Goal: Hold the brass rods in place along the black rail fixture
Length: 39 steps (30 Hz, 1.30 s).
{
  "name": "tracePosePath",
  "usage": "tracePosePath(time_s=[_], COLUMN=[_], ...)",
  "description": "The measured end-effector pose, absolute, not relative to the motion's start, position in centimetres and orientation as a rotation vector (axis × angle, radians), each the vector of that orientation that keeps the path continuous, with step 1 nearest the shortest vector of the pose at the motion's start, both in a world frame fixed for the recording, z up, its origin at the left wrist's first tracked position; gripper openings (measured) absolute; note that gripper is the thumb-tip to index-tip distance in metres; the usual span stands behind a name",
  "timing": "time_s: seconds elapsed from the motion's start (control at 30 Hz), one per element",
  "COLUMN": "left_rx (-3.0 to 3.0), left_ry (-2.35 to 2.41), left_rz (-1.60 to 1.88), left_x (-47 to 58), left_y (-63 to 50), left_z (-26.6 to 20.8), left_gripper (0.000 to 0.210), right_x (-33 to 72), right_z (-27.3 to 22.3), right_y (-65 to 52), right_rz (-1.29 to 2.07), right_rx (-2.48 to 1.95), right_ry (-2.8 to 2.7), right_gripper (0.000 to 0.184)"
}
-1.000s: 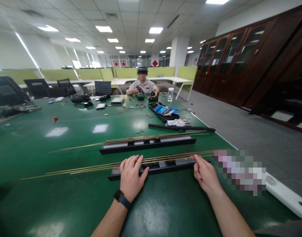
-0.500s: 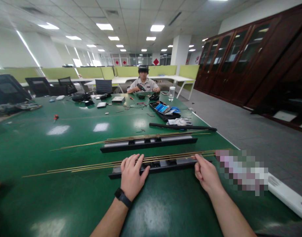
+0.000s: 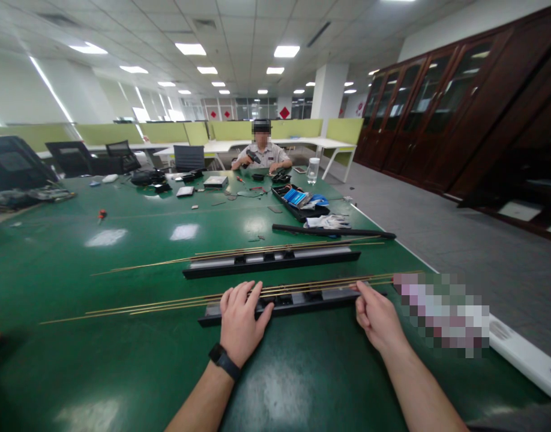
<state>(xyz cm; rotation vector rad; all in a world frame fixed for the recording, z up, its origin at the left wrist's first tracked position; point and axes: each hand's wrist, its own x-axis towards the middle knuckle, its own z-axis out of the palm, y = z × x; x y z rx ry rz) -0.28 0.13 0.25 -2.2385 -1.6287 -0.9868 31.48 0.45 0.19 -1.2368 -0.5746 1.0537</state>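
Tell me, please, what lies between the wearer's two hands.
Golden rods and the nearer black rail run between the left hand and right hand in the head view.

The green table [image 3: 135, 366] carries the near rail [image 3: 287, 310], the far rail [image 3: 280, 262], a bar [image 3: 334, 231], gloves [image 3: 326, 222], a tray [image 3: 319, 212] and a bottle [image 3: 313, 171].

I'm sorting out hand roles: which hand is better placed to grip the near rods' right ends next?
Probably the right hand: it is at the near rods, toward their right ends. The left hand lies spread over the rods and near bar, further from those ends.
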Motion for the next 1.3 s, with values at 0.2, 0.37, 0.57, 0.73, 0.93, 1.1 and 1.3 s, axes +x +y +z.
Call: tracePosePath(time_s=[0.2,0.37,0.57,0.73,0.93,1.1,1.3], left_rx=[-2.229,-2.232,-2.237,-2.245,-2.248,-2.245,-2.251], left_ry=[-1.620,-1.635,-1.636,-1.640,-1.644,-1.647,-1.653], left_rz=[-0.993,-0.981,-0.991,-0.988,-0.987,-0.989,-0.981], left_x=[-0.27,-0.24,-0.24,-0.29,-0.27,-0.22,-0.21], left_y=[0.18,0.17,0.11,0.13,0.06,0.00,0.01], left_z=[0.21,0.12,0.24,0.26,0.51,0.64,0.67], left_gripper=[0.040,0.041,0.041,0.041,0.040,0.040,0.040], right_x=[31.49,31.41,31.41,31.50,31.37,31.27,31.33], right_z=[0.16,0.19,0.15,0.15,0.35,0.58,0.46], right_y=[0.46,0.46,0.41,0.37,0.37,0.32,0.40], right_rz=[1.051,1.047,1.046,1.049,1.050,1.050,1.051], right_rx=[-1.246,-1.230,-1.235,-1.232,-1.227,-1.237,-1.249], right_ry=[-0.574,-0.585,-0.581,-0.582,-0.585,-0.574,-0.573], right_gripper=[0.044,0.045,0.045,0.045,0.043,0.043,0.044])
